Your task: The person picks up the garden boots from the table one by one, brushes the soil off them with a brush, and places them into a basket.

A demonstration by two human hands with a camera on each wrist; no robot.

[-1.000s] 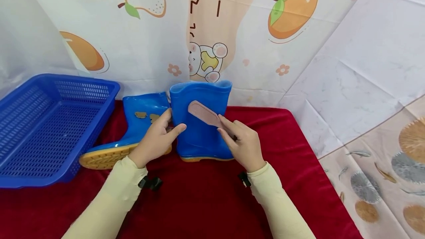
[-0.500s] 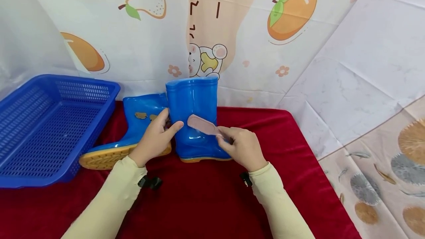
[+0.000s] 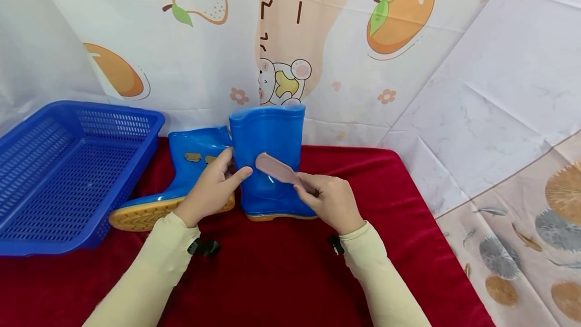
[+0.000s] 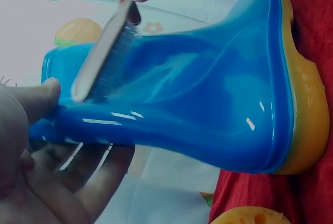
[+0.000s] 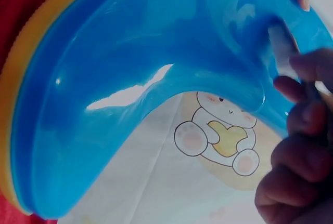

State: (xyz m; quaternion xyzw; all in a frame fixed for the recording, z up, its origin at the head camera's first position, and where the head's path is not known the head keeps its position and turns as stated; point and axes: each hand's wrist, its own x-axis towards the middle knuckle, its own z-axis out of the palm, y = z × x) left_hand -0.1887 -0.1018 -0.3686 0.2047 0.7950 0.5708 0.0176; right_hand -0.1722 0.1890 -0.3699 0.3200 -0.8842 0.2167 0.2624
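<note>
A blue boot (image 3: 272, 135) with a yellow sole stands upright on the red cloth. The left hand (image 3: 211, 191) grips its shaft from the left, thumb on the near side and fingers behind, as the left wrist view shows (image 4: 78, 172). In the right hand (image 3: 333, 201) is the handle of a pinkish brush (image 3: 274, 168); in the left wrist view the bristles of the brush (image 4: 104, 52) touch the shaft. The right wrist view shows the curled fingers of the right hand (image 5: 302, 167) beside the boot (image 5: 130, 68).
A second blue boot (image 3: 186, 160) lies on its side to the left, brown patches on its shaft and its yellow sole facing forward. Further left sits a blue perforated basket (image 3: 86, 243). A white printed curtain (image 3: 345, 74) hangs behind the red cloth (image 3: 376, 191).
The brush and right hand have moved down the shaft from a second ago. The upright boot has turned and its top has shifted left; the left hand keeps its grip.
</note>
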